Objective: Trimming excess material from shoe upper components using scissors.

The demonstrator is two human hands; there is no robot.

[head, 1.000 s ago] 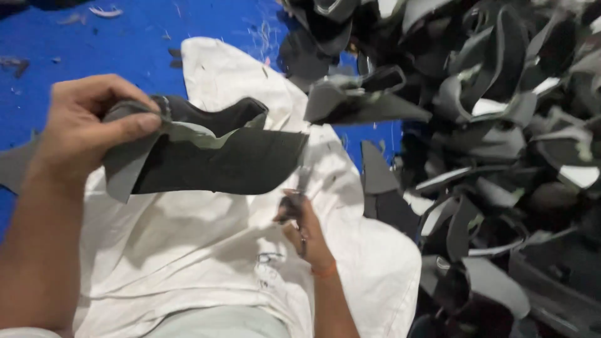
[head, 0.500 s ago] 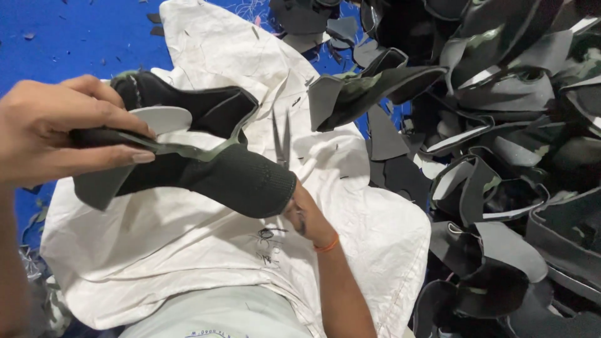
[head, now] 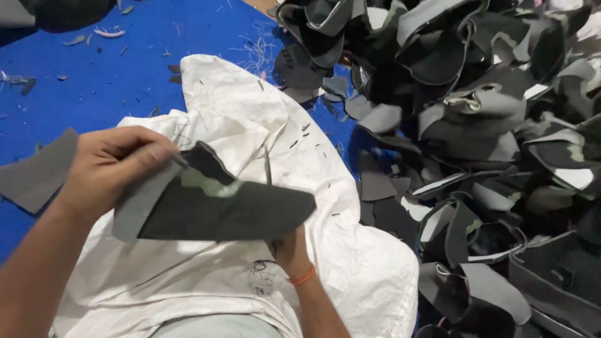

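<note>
My left hand (head: 109,172) pinches the left end of a black and grey shoe upper (head: 231,213) with a pale green patch, holding it flat above my lap. My right hand (head: 293,253) is just under the upper's right end, partly hidden by it, with an orange band on the wrist. It is closed around a thin metal cutting tool (head: 267,168), whose narrow tip sticks up behind the upper. A white woven sack (head: 250,106) is spread under both hands.
A big heap of black and grey shoe uppers (head: 476,94) fills the right side, spilling onto the sack's edge. The blue floor mat (head: 94,81) at the left carries small offcuts and threads. A grey scrap (head: 34,178) lies beside my left wrist.
The upper has been turned and lowered from a curled, raised hold to lying flatter. My left hand slid toward its left end. My right hand stayed under the right end.
</note>
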